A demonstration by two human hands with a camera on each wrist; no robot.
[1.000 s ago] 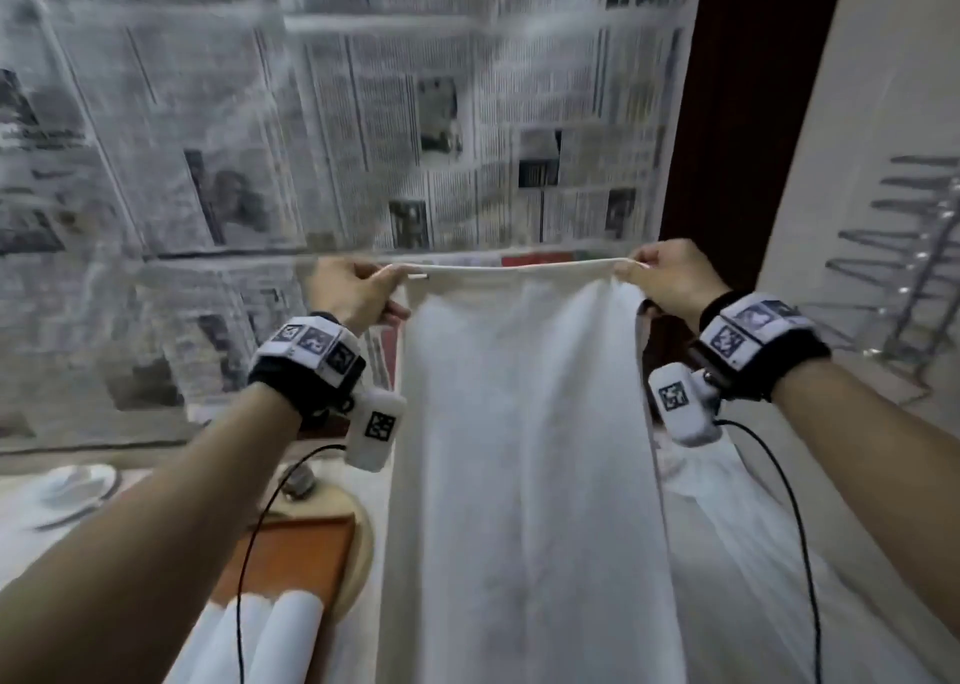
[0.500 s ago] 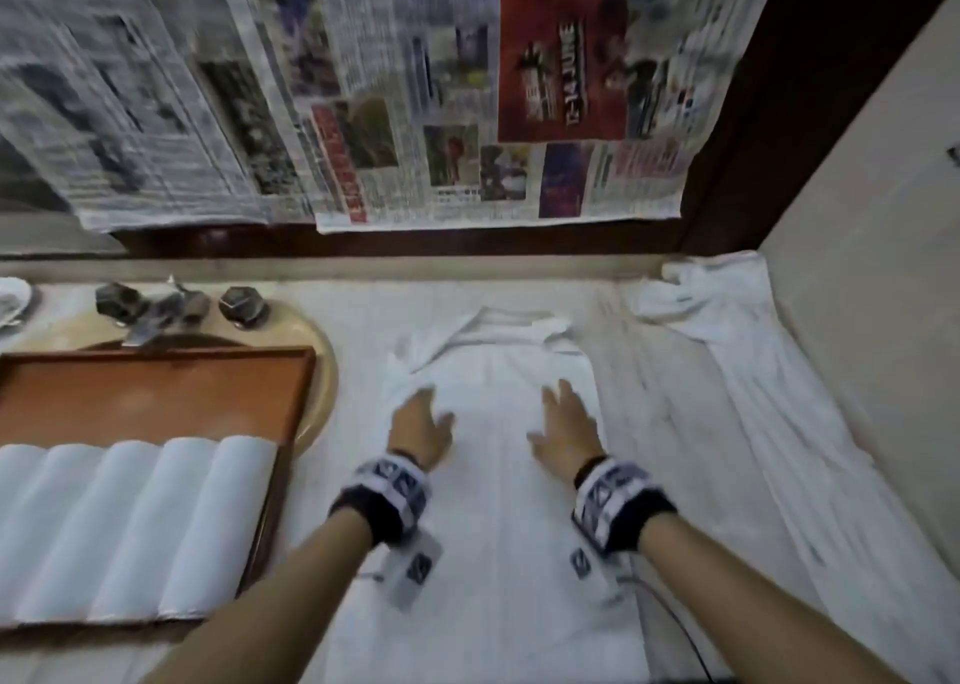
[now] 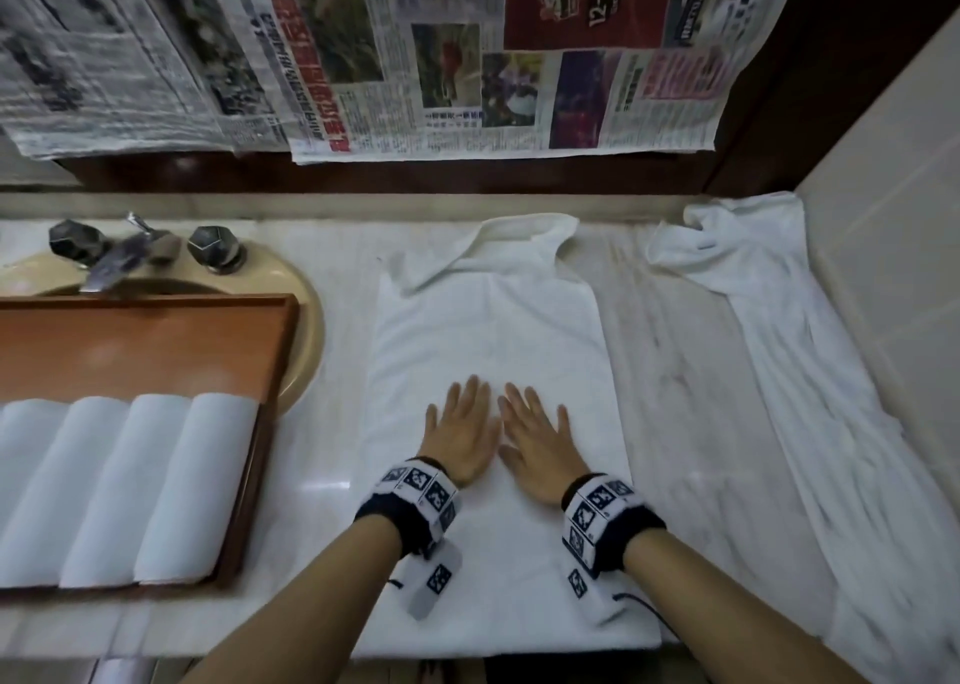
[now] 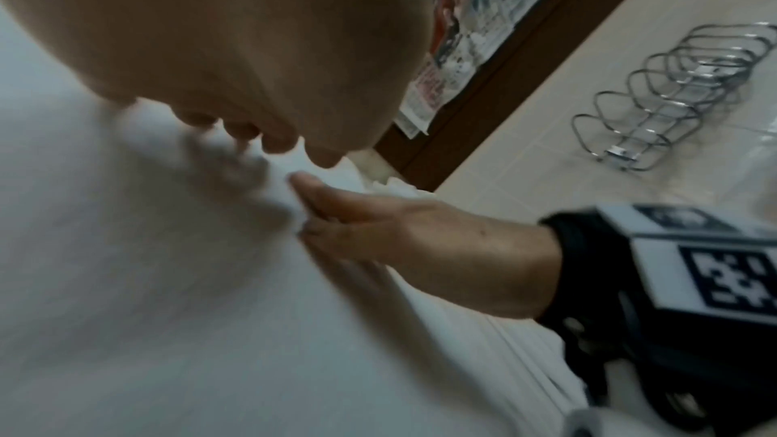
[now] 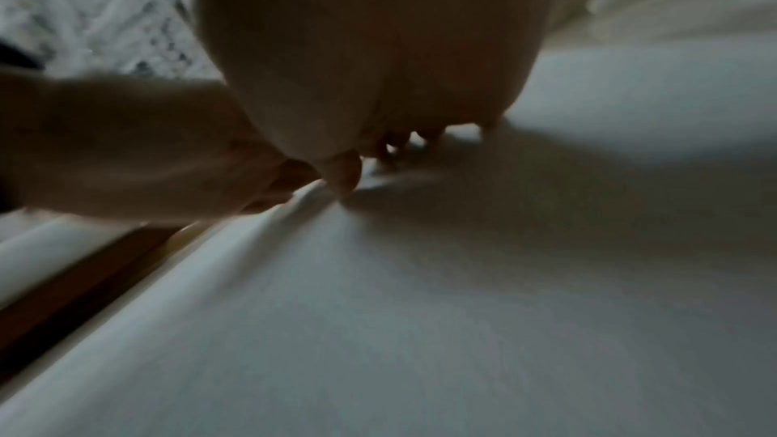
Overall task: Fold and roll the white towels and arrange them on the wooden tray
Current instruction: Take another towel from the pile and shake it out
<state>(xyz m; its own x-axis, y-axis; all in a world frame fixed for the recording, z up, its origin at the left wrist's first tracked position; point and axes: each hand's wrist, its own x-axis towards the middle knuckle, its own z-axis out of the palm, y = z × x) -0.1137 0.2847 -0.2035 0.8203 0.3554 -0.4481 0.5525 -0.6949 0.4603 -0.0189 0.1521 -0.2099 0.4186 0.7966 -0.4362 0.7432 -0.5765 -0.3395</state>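
A white towel [image 3: 488, 320] lies spread lengthwise on the marble counter, its far end rumpled and folded over. Both hands press flat on its middle, side by side: my left hand [image 3: 460, 431] and my right hand [image 3: 537, 442], fingers straight. In the left wrist view my left hand [image 4: 235, 55] hovers on the towel [image 4: 168, 311] with the right hand [image 4: 399, 235] beside it. The right wrist view is dark; my right hand [image 5: 370, 62] rests on the cloth [image 5: 420, 311]. A wooden tray [image 3: 156, 340] at the left holds several rolled white towels [image 3: 130, 486].
A second white towel [image 3: 810, 371] lies crumpled along the right wall. A beige sink [image 3: 301, 320] with metal taps [image 3: 130, 247] sits under the tray. Newspapers [image 3: 467, 60] hang on the back wall. A chrome wire rack [image 4: 672, 92] hangs on the tiled wall.
A second ago both hands held the towel up by its top corners. They laid it flat on the counter, and now the hands have slid together toward me along its middle.
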